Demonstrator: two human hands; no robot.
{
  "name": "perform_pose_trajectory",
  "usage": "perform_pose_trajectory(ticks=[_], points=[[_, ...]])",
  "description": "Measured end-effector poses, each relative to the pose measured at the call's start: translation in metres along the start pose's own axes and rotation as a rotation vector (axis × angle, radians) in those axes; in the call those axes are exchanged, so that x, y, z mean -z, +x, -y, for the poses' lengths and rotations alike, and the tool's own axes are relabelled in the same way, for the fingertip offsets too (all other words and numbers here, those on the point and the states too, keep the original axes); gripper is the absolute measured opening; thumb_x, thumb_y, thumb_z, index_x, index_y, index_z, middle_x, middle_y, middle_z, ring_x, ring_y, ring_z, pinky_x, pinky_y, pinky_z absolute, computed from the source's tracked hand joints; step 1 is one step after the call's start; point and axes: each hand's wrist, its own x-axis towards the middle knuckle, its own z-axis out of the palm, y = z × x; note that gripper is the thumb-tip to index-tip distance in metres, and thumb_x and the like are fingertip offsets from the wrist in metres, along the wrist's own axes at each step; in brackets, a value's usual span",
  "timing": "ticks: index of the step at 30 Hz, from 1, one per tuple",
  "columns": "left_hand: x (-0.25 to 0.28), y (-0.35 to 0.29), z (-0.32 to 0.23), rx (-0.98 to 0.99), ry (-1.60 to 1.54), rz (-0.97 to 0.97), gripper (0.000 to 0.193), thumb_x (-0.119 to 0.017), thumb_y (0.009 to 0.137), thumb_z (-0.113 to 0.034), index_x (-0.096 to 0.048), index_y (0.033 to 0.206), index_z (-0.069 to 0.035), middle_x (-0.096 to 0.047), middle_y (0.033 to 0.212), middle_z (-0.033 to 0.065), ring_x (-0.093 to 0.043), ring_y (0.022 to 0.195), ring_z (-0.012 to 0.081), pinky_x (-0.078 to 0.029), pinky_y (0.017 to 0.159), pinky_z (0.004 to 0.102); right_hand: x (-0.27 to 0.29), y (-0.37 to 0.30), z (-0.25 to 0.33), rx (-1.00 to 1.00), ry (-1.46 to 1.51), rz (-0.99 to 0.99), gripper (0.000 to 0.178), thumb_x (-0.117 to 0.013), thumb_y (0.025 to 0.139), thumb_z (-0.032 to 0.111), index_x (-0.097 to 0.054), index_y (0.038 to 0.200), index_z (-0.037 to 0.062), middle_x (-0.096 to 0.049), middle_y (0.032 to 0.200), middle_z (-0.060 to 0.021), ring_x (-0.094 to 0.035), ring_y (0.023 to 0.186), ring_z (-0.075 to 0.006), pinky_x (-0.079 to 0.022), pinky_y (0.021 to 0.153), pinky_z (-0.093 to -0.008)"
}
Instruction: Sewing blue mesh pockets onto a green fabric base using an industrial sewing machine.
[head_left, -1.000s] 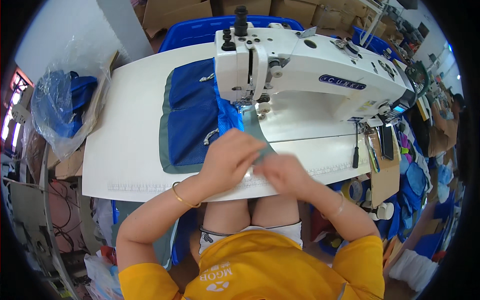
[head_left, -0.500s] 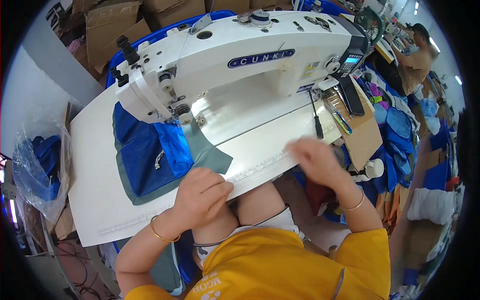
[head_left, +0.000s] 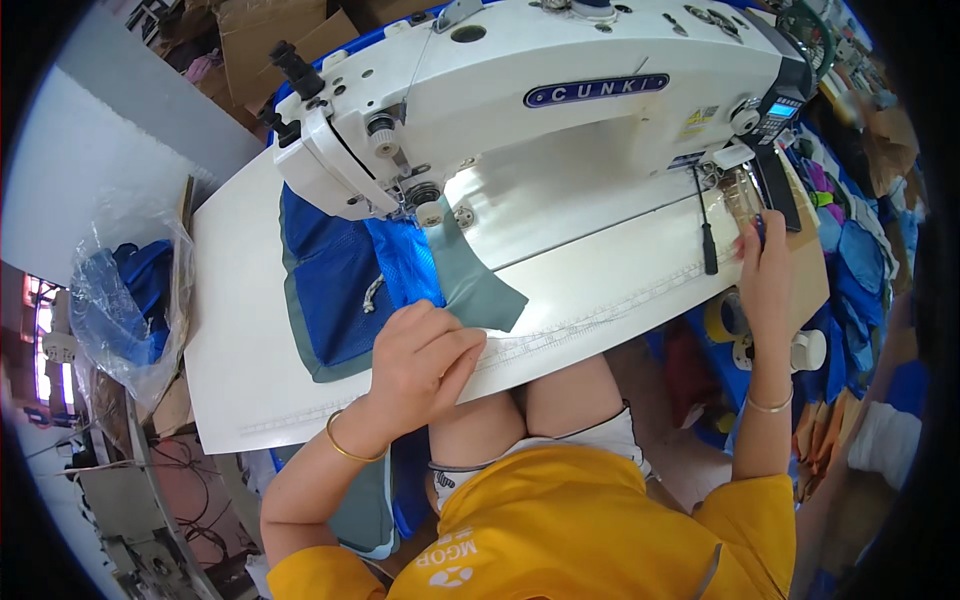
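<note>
A blue mesh fabric piece (head_left: 335, 275) with grey-green edging lies under the needle area of a white sewing machine (head_left: 590, 100). A shiny blue strip (head_left: 408, 262) and a grey-green flap (head_left: 478, 285) extend from the needle area, and a pale cord (head_left: 373, 294) lies on the mesh. My left hand (head_left: 425, 360) is closed in a pinch just by the fabric's near edge; what its fingertips hold is too small to make out. At the right, my right hand (head_left: 765, 265) closes its fingers around blue-handled thread snips (head_left: 760, 232), mostly hidden by the fingers.
A black screwdriver (head_left: 709, 250) lies on the white table (head_left: 600, 270), left of my right hand. A dark phone-like slab (head_left: 776, 190) rests behind that hand on cardboard (head_left: 812, 285). Fabric heaps (head_left: 850, 250) lie further right; a clear plastic bag (head_left: 135, 300) hangs at the left.
My right hand has moved right and away from me, from the table's front edge to the snips, and closed on them. My left hand stays pinched beside the fabric. The view has shifted.
</note>
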Motion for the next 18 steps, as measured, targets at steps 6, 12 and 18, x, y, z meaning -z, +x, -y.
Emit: perform_pose_trajectory(ticks=[6, 12, 18], points=[[0.005, 0.005, 0.004, 0.033, 0.045, -0.036, 0.016, -0.076, 0.069, 0.002, -0.07, 0.082, -0.005, -0.06, 0.073, 0.0062, -0.055, 0.064, 0.0243, -0.042, 0.056, 0.0353, -0.022, -0.047, 0.095, 0.621, 0.295, 0.121, 0.013, -0.069, 0.088, 0.02, -0.066, 0.094, 0.0093, -0.062, 0.08, -0.0094, -0.063, 0.073, -0.0292, -0.049, 0.062, -0.0412], [0.015, 0.01, 0.003, 0.019, 0.143, -0.044, 0.018, -0.076, 0.068, 0.008, -0.07, 0.081, -0.003, -0.058, 0.07, 0.0053, -0.053, 0.06, 0.0188, -0.039, 0.053, 0.0296, -0.031, -0.061, 0.142, 0.764, 0.366, 0.211, 0.023, -0.078, 0.074, 0.025, -0.063, 0.082, 0.0106, -0.05, 0.072, -0.0044, -0.057, 0.067, -0.0234, -0.044, 0.056, -0.0359], [0.015, 0.008, 0.002, 0.007, 0.149, -0.026, 0.02, -0.077, 0.065, 0.004, -0.069, 0.083, -0.003, -0.058, 0.071, 0.0067, -0.053, 0.06, 0.0239, -0.04, 0.053, 0.0345, -0.041, -0.068, 0.164, 0.812, 0.304, 0.292, 0.023, -0.076, 0.072, 0.024, -0.058, 0.075, 0.0115, -0.056, 0.073, -0.0026, -0.06, 0.07, -0.0186, -0.046, 0.059, -0.0319]])
